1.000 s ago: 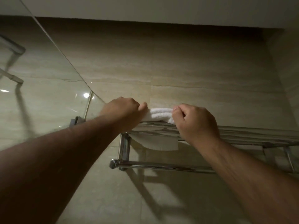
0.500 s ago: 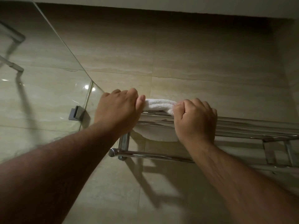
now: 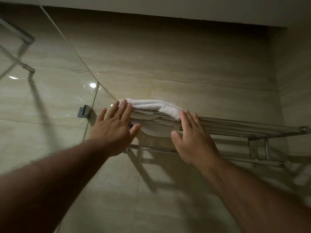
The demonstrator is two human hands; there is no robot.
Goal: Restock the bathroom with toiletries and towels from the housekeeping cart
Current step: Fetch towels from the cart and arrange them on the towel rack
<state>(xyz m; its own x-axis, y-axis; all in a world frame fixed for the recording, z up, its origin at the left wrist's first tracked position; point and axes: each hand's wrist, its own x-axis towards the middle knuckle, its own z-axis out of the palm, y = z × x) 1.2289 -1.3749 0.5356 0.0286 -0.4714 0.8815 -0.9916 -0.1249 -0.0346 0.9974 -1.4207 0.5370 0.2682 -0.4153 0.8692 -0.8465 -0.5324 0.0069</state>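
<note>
A folded white towel [image 3: 154, 105] lies on the left end of a chrome wall rack [image 3: 244, 128], seen from below. My left hand [image 3: 116, 125] is spread flat with straight fingers, its fingertips at the towel's left end. My right hand [image 3: 193, 137] is also flat with straight fingers, its fingertips touching the towel's right end at the rack's front bars. Neither hand grips anything. Part of the towel shows pale through the bars between my hands.
A glass shower panel [image 3: 50, 81] stands at the left, fixed to the tiled wall by a metal clamp [image 3: 85, 111]. A lower chrome rail [image 3: 235, 159] runs under the rack. The wall corner is at the far right, the ceiling above.
Both hands have opened from curled grips on the towel to flat, straight fingers and drawn back slightly. The towel now lies on the rack unheld. The camera has tilted.
</note>
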